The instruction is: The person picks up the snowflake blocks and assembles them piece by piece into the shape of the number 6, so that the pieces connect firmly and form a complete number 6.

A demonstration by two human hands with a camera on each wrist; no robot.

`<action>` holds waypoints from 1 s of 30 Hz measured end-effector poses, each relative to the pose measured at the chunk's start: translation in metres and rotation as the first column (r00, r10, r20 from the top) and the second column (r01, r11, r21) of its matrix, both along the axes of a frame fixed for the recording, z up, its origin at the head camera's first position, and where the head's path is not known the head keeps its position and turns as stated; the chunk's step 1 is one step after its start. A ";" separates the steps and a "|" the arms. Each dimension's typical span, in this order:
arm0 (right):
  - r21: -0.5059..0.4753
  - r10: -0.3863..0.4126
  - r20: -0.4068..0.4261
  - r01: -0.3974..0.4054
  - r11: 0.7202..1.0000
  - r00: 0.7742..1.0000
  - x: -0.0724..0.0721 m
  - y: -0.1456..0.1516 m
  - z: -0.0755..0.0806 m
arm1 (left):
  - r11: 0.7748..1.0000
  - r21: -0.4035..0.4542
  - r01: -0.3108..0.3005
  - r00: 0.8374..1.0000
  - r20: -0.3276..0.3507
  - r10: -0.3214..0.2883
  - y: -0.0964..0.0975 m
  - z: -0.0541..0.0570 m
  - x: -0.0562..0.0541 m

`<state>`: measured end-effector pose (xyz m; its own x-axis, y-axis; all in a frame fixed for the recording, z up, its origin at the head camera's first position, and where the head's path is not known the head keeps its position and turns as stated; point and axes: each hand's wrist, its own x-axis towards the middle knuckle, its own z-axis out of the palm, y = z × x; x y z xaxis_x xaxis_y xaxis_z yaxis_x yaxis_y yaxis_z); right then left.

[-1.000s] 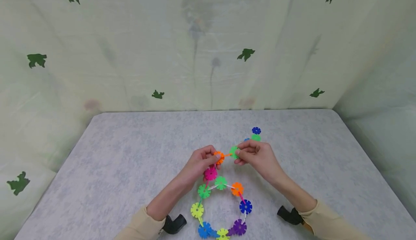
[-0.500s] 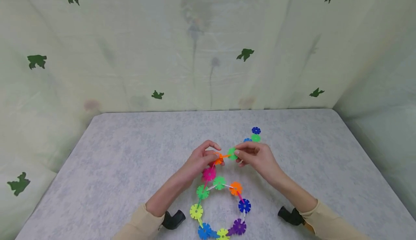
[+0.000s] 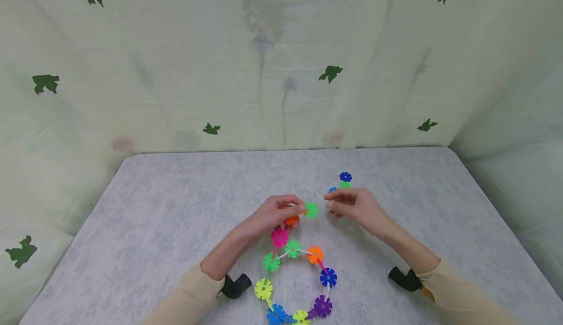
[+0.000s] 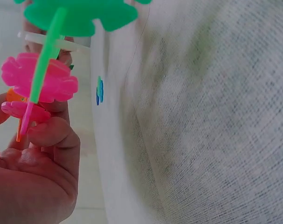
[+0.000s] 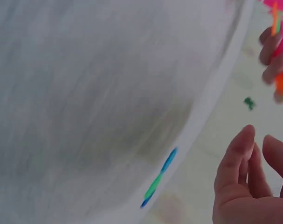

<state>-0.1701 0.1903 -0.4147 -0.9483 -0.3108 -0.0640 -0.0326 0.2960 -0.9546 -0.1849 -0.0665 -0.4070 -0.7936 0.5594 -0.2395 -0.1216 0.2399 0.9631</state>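
My left hand (image 3: 273, 216) pinches the end of a chain of notched flower-shaped plastic discs, at an orange disc (image 3: 291, 221) mostly covered by the fingers. A green disc (image 3: 312, 210) sticks out to the right past the fingertips. Below the hand, a pink disc (image 3: 279, 237) links down to a ring of several coloured discs, with a green disc (image 3: 271, 262) at the joint. In the left wrist view, a pink disc (image 4: 38, 77) stands close to the curled fingers. To the right, my right hand (image 3: 358, 208) hovers with bent fingers, thumb apart and nothing held.
Behind the right hand lie a dark blue disc (image 3: 345, 176), a green disc (image 3: 345, 185) and a light blue disc (image 3: 333, 189). Black wrist devices (image 3: 236, 286) sit at both cuffs. A leaf-patterned curtain (image 3: 176, 71) rises behind the grey table (image 3: 176, 193).
The right hand has let go of the green disc and drawn back to the right. The left hand still holds the chain, its fingers now further over the orange disc.
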 end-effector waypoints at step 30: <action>0.535 -0.014 -0.110 0.071 0.842 0.994 -0.091 0.052 -0.018 | 0.996 0.092 0.015 0.996 0.088 -0.023 0.000 -0.002 -0.004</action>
<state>-0.2615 0.2426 -0.4323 -0.9701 -0.2137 -0.1153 -0.0928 0.7650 -0.6372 -0.1887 -0.0663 -0.4092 -0.7602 0.5972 -0.2560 -0.2043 0.1543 0.9667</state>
